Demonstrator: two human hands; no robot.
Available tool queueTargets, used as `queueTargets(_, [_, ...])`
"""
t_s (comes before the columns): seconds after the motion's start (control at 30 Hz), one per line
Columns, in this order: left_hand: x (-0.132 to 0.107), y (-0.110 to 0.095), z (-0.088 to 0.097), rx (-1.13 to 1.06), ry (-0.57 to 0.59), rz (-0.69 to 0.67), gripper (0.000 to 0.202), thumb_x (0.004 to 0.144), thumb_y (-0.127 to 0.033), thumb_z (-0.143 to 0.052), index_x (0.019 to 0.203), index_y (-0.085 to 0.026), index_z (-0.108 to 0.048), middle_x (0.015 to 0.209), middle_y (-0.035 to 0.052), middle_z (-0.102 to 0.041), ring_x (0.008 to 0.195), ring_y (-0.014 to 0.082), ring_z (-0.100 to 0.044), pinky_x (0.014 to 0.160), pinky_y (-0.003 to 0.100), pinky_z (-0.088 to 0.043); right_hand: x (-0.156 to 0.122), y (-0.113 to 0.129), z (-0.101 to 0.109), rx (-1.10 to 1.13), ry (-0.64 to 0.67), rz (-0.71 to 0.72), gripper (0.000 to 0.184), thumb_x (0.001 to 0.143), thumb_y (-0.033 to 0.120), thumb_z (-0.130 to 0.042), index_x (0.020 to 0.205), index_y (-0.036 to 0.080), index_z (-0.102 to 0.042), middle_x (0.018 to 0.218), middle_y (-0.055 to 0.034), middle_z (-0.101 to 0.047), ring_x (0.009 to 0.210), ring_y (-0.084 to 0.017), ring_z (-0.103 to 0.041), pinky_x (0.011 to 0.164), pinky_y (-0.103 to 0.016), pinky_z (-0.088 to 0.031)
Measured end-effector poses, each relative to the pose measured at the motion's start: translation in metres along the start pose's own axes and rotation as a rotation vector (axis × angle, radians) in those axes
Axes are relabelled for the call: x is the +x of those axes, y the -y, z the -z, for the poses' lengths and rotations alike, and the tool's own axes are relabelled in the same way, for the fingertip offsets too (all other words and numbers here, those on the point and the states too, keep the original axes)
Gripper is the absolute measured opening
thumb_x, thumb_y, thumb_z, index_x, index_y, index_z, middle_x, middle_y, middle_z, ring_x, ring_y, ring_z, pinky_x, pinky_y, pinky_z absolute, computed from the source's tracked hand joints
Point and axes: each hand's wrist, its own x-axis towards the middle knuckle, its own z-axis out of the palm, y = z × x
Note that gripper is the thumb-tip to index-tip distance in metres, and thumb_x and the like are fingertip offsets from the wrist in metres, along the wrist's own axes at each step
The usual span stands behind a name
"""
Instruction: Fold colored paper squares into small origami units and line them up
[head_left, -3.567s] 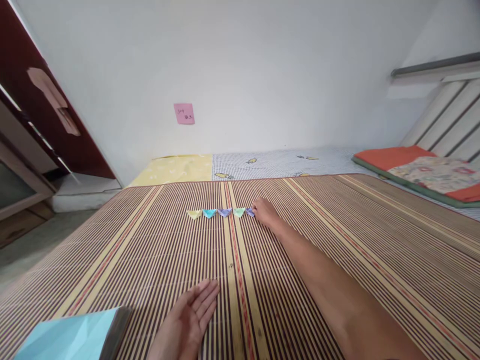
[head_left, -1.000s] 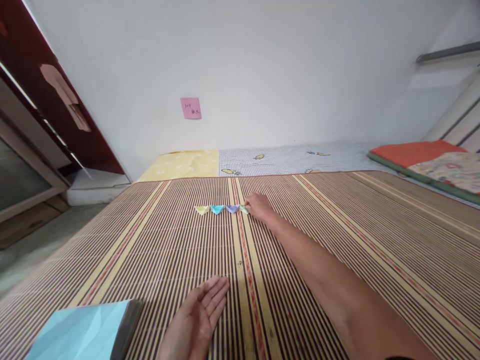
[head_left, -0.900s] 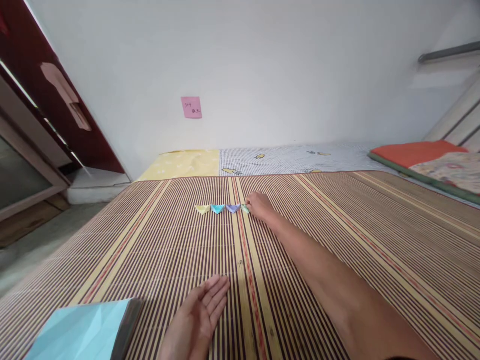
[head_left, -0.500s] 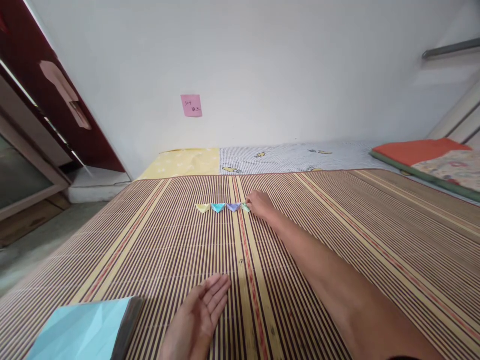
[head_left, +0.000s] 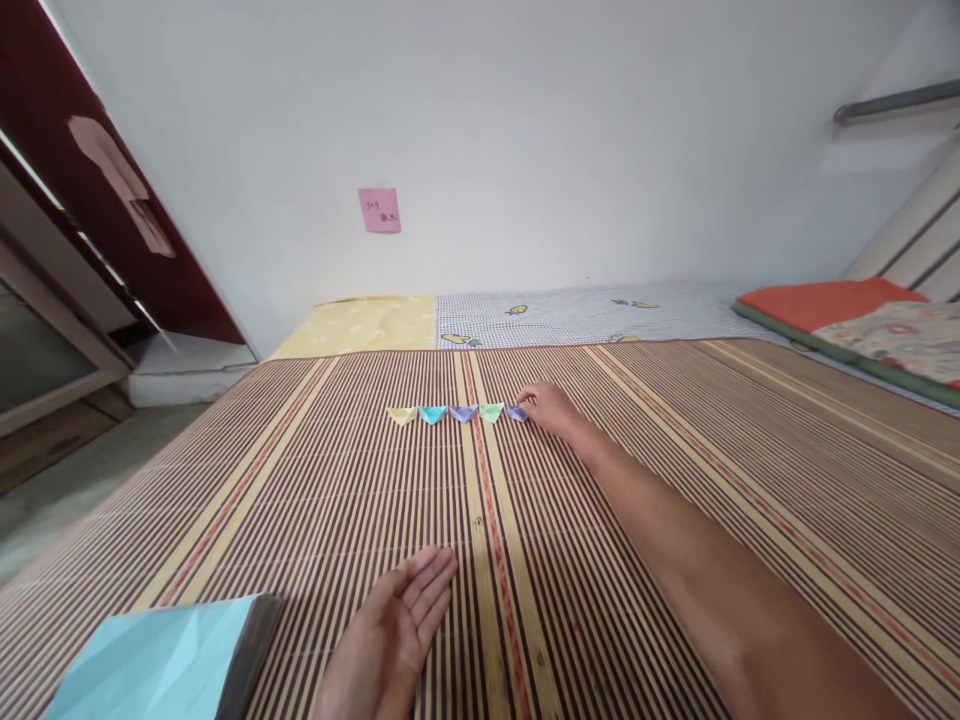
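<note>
Small folded-paper triangles lie in a row across the striped mat (head_left: pixel 360 520): a yellow one (head_left: pixel 402 415), a turquoise one (head_left: pixel 433 414), a purple one (head_left: pixel 463 413) and a light green one (head_left: pixel 491 412). At the row's right end, my right hand (head_left: pixel 551 406) pinches a second purple paper triangle (head_left: pixel 517 412), whose right side the fingers hide. My left hand (head_left: pixel 397 625) rests palm up near the front, fingers stretched out, holding nothing I can see.
A box-like thing with a light blue top (head_left: pixel 154 655) sits at the front left. Beyond the mat run a yellow cloth (head_left: pixel 367 325) and a checked cloth (head_left: pixel 570 315) against the wall. Folded orange and floral bedding (head_left: pixel 832 305) lies at the right. A pink note (head_left: pixel 379 210) is on the wall.
My right hand has gone from the light green triangle to the purple one on its right. The green triangle now lies uncovered in the row. My left hand stays palm up.
</note>
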Motion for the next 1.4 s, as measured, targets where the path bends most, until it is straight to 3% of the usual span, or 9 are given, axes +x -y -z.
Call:
queueTargets(0.2, [0.004, 0.001, 0.003, 0.024, 0.011, -0.004, 0.043, 0.107, -0.028, -0.036, 0.134, -0.002, -0.057, 0.129, 0.0271, -0.069, 0.118, 0.0334, -0.069, 0.109, 0.050, -0.052, 0.010, 0.016, -0.002, 0.000, 0.001, 0.082, 0.027, 0.100, 0.031, -0.063, 0.123, 0.017, -0.064, 0.128, -0.0097, -0.064, 0.111, -0.025, -0.065, 0.094, -0.047, -0.056])
queueTargets(0.5, [0.003, 0.004, 0.006, 0.030, 0.052, -0.029, 0.040, 0.107, -0.026, -0.038, 0.131, -0.001, -0.058, 0.130, 0.0276, -0.068, 0.119, 0.0332, -0.068, 0.107, 0.048, -0.053, 0.017, 0.033, -0.002, -0.078, 0.121, 0.152, 0.028, 0.099, 0.031, -0.064, 0.124, 0.017, -0.064, 0.126, -0.0095, -0.065, 0.107, -0.024, -0.067, 0.091, -0.046, -0.057])
queueTargets(0.8, [0.002, 0.003, 0.003, 0.009, 0.043, -0.037, 0.039, 0.106, -0.022, -0.038, 0.129, 0.002, -0.059, 0.129, 0.0295, -0.068, 0.118, 0.0333, -0.069, 0.107, 0.048, -0.053, 0.017, 0.030, -0.005, -0.105, 0.152, 0.145, 0.029, 0.100, 0.032, -0.064, 0.124, 0.017, -0.063, 0.125, -0.0094, -0.065, 0.105, -0.024, -0.067, 0.090, -0.045, -0.058])
queueTargets(1.1, [0.004, 0.002, 0.005, 0.012, -0.001, 0.003, 0.041, 0.107, -0.028, -0.037, 0.132, -0.003, -0.058, 0.128, 0.0265, -0.070, 0.116, 0.0330, -0.070, 0.106, 0.049, -0.054, 0.013, 0.030, -0.005, -0.045, 0.130, 0.140, 0.027, 0.100, 0.031, -0.063, 0.123, 0.017, -0.064, 0.124, -0.0092, -0.066, 0.104, -0.023, -0.068, 0.089, -0.044, -0.058])
queueTargets(1.4, [0.002, 0.001, 0.003, 0.013, 0.008, -0.007, 0.042, 0.106, -0.027, -0.037, 0.134, -0.002, -0.057, 0.129, 0.0273, -0.069, 0.118, 0.0332, -0.069, 0.107, 0.048, -0.053, 0.008, 0.002, 0.005, -0.033, 0.050, 0.046, 0.029, 0.099, 0.032, -0.064, 0.124, 0.017, -0.063, 0.126, -0.0095, -0.065, 0.107, -0.024, -0.067, 0.091, -0.046, -0.057])
